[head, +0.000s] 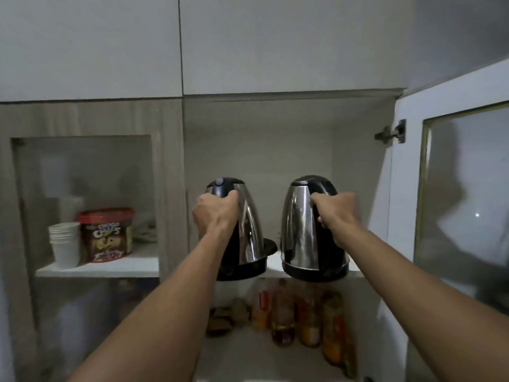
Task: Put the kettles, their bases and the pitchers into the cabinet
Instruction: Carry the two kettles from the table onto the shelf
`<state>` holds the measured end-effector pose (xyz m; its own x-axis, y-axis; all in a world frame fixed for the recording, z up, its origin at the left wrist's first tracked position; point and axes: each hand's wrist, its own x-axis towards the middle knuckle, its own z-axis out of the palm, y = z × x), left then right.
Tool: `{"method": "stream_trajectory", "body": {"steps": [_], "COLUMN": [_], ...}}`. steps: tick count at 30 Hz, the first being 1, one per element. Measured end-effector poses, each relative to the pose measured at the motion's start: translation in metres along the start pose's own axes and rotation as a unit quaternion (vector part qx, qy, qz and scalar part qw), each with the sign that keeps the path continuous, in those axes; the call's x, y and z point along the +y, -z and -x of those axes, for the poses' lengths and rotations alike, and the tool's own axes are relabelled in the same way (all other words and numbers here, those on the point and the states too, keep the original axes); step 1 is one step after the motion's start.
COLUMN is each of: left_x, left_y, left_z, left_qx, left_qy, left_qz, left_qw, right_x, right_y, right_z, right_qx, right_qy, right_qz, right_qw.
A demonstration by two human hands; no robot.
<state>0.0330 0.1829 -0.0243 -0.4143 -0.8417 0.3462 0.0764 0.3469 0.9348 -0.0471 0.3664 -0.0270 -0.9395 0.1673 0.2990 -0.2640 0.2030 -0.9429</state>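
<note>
Two steel kettles with black handles and lids are at the front edge of the open cabinet's upper shelf [272, 264]. My left hand [213, 213] grips the handle of the left kettle [249, 224], whose black bottom overhangs the shelf edge. My right hand [337, 212] grips the handle of the right kettle [298, 224], which also overhangs the edge. A black round base [271, 247] lies on the shelf behind the left kettle, mostly hidden. No pitchers are in sight.
The cabinet's glass door [465, 188] stands open at the right. Several bottles [308, 318] fill the shelf below. Behind the shut left glass door are stacked paper cups [66, 244] and a cereal tub [108, 235]. White upper cabinet doors [275, 42] hang above.
</note>
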Motion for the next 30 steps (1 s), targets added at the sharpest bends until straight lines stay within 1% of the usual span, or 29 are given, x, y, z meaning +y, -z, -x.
{"method": "stream_trajectory", "body": {"steps": [4, 7, 11, 14, 16, 19, 22, 27, 30], "left_x": [0.003, -0.001, -0.015, -0.029, -0.041, -0.057, -0.074, -0.094, -0.097], "left_y": [-0.062, -0.102, -0.150, -0.181, -0.199, -0.222, -0.238, -0.249, -0.250], "left_z": [-0.028, -0.054, -0.093, -0.125, -0.145, -0.169, -0.183, -0.188, -0.187], "left_qx": [0.006, 0.008, 0.003, -0.011, -0.015, -0.022, -0.031, -0.031, -0.032], "left_qy": [-0.016, -0.035, -0.041, -0.042, -0.045, -0.036, -0.040, -0.029, -0.043], "left_qz": [-0.002, -0.001, -0.006, 0.000, 0.002, 0.004, -0.021, -0.046, -0.058], "left_qw": [1.000, 0.999, 0.999, 0.999, 0.999, 0.999, 0.998, 0.998, 0.997], "right_x": [0.007, 0.019, 0.039, 0.051, 0.060, 0.070, 0.076, 0.097, 0.100], "right_y": [-0.002, -0.014, -0.044, -0.072, -0.093, -0.120, -0.143, -0.167, -0.167], "right_z": [-0.063, -0.108, -0.163, -0.194, -0.214, -0.242, -0.260, -0.270, -0.266], "right_qx": [0.021, 0.047, 0.056, 0.039, 0.046, 0.058, 0.056, 0.014, -0.005], "right_qy": [0.007, 0.008, 0.010, 0.013, 0.010, -0.003, -0.023, -0.022, -0.018], "right_qz": [-0.027, -0.023, -0.024, -0.037, -0.034, -0.023, -0.019, -0.009, -0.013], "right_qw": [0.999, 0.999, 0.998, 0.998, 0.998, 0.998, 0.998, 1.000, 1.000]}}
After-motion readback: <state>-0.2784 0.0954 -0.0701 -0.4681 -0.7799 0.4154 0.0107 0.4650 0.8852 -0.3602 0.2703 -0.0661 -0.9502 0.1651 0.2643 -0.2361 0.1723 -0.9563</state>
